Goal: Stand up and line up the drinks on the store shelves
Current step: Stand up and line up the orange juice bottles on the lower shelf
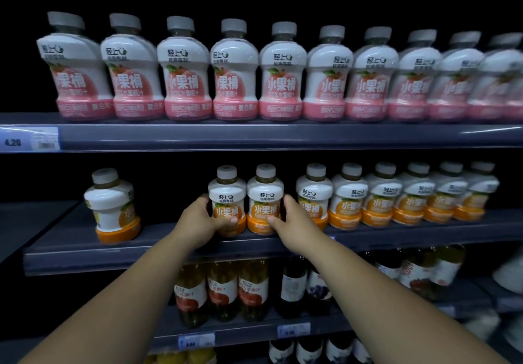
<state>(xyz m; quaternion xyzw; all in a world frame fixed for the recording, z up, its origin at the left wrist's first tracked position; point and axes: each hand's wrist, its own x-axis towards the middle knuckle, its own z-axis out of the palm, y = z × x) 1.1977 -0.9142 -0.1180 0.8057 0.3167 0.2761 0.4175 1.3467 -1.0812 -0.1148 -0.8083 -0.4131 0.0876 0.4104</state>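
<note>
On the middle shelf (169, 253) stand orange-banded white drink bottles. My left hand (198, 222) grips the left bottle of an upright pair (226, 196). My right hand (291, 222) grips the right bottle of the pair (266, 194). The two bottles touch side by side, labels facing me. A row of several orange bottles (385, 194) stands upright to the right. One orange bottle (113, 205) stands alone far to the left, its label turned to the right.
The upper shelf (254, 136) holds a full row of pink-banded bottles (235, 72). Below, taller juice bottles (223, 290) and dark bottles (294, 284) stand on the lower shelf. A wide gap lies between the lone orange bottle and the held pair.
</note>
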